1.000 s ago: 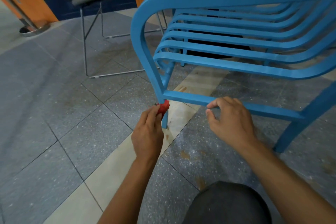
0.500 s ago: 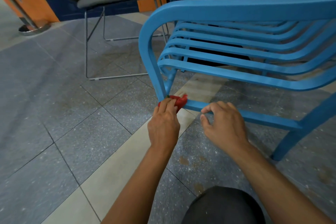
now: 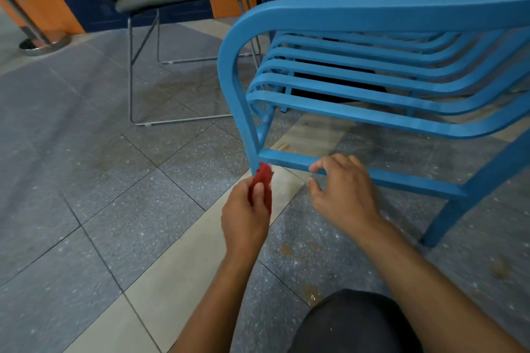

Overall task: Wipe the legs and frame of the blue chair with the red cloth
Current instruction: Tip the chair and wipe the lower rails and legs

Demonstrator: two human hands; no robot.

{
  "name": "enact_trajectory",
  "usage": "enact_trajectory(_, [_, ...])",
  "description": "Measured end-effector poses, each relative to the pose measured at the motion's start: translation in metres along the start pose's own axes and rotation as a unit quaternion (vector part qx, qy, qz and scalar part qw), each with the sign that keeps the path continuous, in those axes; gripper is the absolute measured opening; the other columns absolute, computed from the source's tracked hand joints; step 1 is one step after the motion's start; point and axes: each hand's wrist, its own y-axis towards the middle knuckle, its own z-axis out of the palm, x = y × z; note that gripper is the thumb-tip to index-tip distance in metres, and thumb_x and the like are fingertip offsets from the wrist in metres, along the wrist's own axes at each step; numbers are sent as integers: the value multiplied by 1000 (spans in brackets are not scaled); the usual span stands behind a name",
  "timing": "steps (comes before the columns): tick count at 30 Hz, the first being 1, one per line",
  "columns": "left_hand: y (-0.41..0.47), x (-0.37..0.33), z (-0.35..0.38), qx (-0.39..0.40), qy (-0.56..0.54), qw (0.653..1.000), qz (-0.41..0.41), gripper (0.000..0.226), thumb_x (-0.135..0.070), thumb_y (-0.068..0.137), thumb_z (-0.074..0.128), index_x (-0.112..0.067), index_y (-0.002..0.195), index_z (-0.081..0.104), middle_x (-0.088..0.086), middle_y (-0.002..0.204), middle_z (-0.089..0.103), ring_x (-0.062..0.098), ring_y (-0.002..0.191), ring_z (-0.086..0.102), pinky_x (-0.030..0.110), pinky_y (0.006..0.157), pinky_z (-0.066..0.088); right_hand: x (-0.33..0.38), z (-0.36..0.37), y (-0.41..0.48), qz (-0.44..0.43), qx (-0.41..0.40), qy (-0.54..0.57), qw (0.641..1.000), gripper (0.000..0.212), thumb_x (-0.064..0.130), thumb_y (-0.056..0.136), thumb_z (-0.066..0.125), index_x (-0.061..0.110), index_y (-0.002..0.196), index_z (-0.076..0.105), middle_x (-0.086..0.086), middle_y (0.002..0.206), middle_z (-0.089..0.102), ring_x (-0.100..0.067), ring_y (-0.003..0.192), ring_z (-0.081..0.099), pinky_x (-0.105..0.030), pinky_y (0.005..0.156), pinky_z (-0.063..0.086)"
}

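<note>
Head view: the left hand (image 3: 245, 216) grips the crumpled red cloth (image 3: 262, 180) against the blue slatted metal chair's (image 3: 358, 17) front leg; the right hand's (image 3: 342, 195) fingers, apart, seemingly pinch its lower crossbar (image 3: 289, 159).

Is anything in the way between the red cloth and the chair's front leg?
Nothing visible. The left hand holds the red cloth with its top against the blue chair's front leg, just below the crossbar. The right hand sits off to the side.
</note>
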Motion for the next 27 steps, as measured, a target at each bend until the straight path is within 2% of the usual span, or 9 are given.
enact_trajectory(3, [-7,11,-14,55,-275,941,-190,23,-42,110,48,-41,107,70,-3,103,80,17,83,71,28,56,54,13,4,3,-24,-2,3,1000,24,33,91,73,20,112,71,1,106,68,-23,101,57,-42,93,49])
enact_trajectory(5, [-12,16,-21,87,-348,910,-207,26,-43,112,44,-43,113,69,4,108,80,20,81,73,28,50,50,21,6,9,-39,-2,7,999,28,34,91,73,20,116,72,1,108,69,-23,103,58,-42,95,48])
enact_trajectory(8, [-15,22,-27,98,-408,885,-201,27,-42,112,45,-39,117,71,6,117,79,23,101,77,39,76,59,31,8,20,-64,15,16,998,36,38,91,72,24,125,71,3,113,68,-21,105,56,-39,95,45])
enact_trajectory(9, [-13,22,-29,91,-421,880,-201,26,-41,111,47,-37,116,72,7,117,79,22,100,77,37,76,59,34,9,23,-71,23,18,997,38,39,92,71,26,128,71,5,115,68,-20,106,55,-38,96,44])
enact_trajectory(12, [0,14,-38,36,-428,884,-185,22,-39,109,53,-37,115,75,4,109,80,15,81,77,29,54,55,43,12,32,-79,36,8,996,44,39,95,68,29,138,67,6,124,68,-18,113,55,-37,101,44])
enact_trajectory(15, [23,-2,-44,-9,-425,896,-130,21,-35,106,61,-42,115,78,-8,113,80,12,101,77,34,79,63,49,18,38,-78,47,-13,996,46,38,99,66,29,144,63,5,131,68,-19,118,57,-39,105,45])
enact_trajectory(17, [39,-17,-44,-33,-415,903,-111,19,-35,101,68,-48,110,78,-11,111,80,12,104,76,41,90,64,52,20,42,-82,67,-24,994,46,38,100,65,29,145,62,6,135,68,-19,119,58,-39,107,45])
enact_trajectory(22, [68,-44,-27,-83,-411,902,-106,12,-41,93,78,-52,96,77,-19,103,79,6,98,76,43,88,65,54,19,46,-92,71,-51,992,40,27,98,65,29,138,67,5,128,71,-21,112,62,-35,100,47])
enact_trajectory(27, [74,-49,6,-110,-387,910,-100,16,-46,100,67,-45,115,72,-20,110,76,1,104,72,39,94,63,51,14,57,-83,84,-66,991,41,13,95,61,35,128,73,8,119,72,-23,102,67,-34,81,52])
